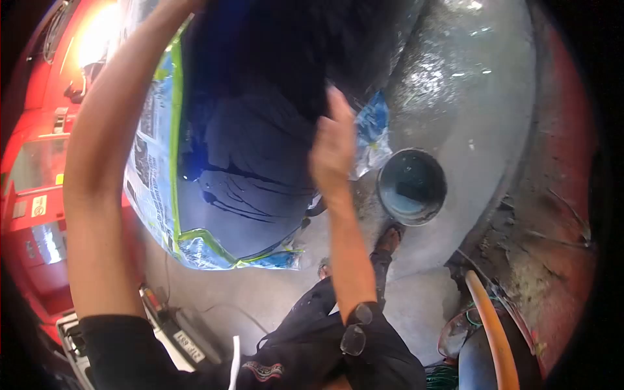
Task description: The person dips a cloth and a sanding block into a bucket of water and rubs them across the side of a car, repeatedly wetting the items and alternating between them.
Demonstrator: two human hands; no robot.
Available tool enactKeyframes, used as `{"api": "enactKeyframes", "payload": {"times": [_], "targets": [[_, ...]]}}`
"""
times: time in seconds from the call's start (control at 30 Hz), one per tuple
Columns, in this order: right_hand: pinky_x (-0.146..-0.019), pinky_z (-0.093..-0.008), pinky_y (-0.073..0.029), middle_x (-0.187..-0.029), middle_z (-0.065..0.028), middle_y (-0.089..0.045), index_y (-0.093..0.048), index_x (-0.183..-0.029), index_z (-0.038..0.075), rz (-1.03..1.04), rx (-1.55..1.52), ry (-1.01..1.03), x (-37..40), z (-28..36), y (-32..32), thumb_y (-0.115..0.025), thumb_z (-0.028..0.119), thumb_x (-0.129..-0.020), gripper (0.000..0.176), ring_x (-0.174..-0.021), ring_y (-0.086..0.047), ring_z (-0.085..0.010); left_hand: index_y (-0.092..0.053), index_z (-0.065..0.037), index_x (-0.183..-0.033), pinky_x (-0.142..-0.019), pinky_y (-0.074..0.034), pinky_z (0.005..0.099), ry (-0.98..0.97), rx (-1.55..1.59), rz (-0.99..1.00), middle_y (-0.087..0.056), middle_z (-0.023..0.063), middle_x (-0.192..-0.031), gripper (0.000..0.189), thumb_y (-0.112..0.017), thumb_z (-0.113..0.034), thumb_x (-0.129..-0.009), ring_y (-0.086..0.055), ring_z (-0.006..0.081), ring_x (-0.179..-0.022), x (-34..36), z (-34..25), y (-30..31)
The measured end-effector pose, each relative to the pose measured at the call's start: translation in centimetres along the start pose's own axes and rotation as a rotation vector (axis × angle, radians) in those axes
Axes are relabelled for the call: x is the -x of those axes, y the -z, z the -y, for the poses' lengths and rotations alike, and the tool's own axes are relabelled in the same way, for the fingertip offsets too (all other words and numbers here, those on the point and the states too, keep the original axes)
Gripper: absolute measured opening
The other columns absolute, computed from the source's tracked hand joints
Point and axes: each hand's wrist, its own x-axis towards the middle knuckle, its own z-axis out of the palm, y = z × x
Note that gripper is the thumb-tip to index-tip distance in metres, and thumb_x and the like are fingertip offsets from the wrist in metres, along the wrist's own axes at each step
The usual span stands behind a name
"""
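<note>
A dark blue painted vehicle panel [253,143] fills the upper middle, with wet streaks and dull patches on its surface. Green tape [175,123] runs along its border, and clear printed plastic film [153,156] hangs outside it. My right hand [335,149] is raised over the panel's right edge, its fingers blurred by motion. Up the left side stretches my left arm, and its hand lies beyond the top of the view. Close to the right hand is a loose piece of blue and clear film [374,133].
A bucket of water [413,187] stands on the wet concrete floor [455,130] by my feet. Red equipment [39,214] lines the left side. A labelled case [188,348] sits at lower left, and an orange hose [491,328] curves at lower right.
</note>
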Motion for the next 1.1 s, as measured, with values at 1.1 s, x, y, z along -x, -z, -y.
{"api": "enactKeyframes", "payload": {"times": [1.1], "targets": [[-0.125, -0.0696, -0.011, -0.169, -0.0295, -0.026, -0.028, -0.164, -0.001, 0.312, 0.340, 0.278, 5.8, 6.1, -10.6, -0.048, 0.030, -0.106, 0.069, -0.158, -0.024, -0.0462, -0.065, -0.003, -0.099, -0.092, -0.046, 0.0496, -0.141, -0.217, -0.369, -0.068, 0.0199, -0.105, 0.024, -0.077, -0.023, -0.094, -0.063, 0.0410, -0.103, 5.5, 0.5, 1.1]]}}
